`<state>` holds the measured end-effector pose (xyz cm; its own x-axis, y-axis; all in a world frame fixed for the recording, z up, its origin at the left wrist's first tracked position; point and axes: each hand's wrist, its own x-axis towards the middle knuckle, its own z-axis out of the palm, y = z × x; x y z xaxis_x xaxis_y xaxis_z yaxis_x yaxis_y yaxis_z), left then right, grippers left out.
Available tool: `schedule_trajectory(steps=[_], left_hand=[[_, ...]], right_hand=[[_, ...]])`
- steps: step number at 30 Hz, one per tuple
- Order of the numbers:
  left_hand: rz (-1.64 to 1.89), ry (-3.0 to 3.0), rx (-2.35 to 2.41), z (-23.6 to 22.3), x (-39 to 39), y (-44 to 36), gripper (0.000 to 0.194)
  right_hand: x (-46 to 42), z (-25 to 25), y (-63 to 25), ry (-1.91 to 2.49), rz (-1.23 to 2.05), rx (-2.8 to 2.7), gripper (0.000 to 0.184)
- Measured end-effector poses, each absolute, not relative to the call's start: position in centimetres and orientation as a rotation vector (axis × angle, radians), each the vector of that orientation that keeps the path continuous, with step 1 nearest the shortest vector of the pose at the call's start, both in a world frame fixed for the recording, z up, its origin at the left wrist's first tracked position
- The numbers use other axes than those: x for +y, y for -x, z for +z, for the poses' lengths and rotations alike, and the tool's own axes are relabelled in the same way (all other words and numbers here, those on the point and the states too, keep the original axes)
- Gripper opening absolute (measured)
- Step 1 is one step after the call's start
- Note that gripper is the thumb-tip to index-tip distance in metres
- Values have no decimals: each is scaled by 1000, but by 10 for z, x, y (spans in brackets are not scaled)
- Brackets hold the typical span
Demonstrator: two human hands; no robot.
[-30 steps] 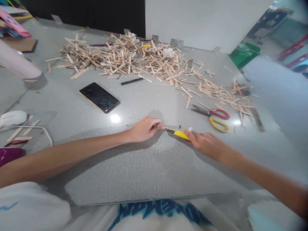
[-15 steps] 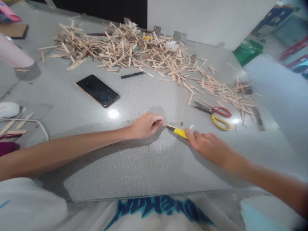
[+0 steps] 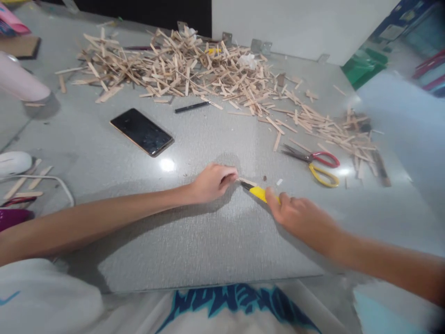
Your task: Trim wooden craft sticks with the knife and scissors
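Note:
My left hand rests on the grey table, its fingers pinched on one end of a thin wooden stick that lies flat. My right hand is closed round a yellow utility knife. The knife's dark tip sits against the stick just right of my left fingertips. A small white chip and a dark speck lie beside the knife.
A big heap of wooden sticks spreads across the far side and trails right. Red and yellow scissors lie to the right, a black phone and a black pen to the left. A white mouse with its cable sits at the left edge.
My right hand has drawn the knife back toward me along the stick. My left hand has stayed pinched on the stick. The view has tilted slightly.

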<state>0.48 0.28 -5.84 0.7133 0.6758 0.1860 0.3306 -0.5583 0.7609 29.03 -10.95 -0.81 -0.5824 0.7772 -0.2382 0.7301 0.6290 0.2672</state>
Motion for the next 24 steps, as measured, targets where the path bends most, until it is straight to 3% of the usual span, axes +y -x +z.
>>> schedule_trajectory(steps=[6, 10, 18, 21, 24], left_hand=[[625, -2206, 752, -60, 4, -5, 32], [618, -2194, 756, -60, 3, -5, 33], [618, -2113, 784, -60, 3, -5, 35], [646, -2038, 825, -57, 2, -5, 39], [681, -1931, 876, -55, -1, -6, 47]], right_hand=[[-84, -17, -300, -1111, 203, 2468, 55], [-105, -3, -277, -1196, 301, 2410, 64], [-84, -9, -283, -1254, 169, 2350, 60], [-80, -8, -288, -1385, 5, 2396, 49], [-82, -3, -289, -1578, -409, 2517, 33]])
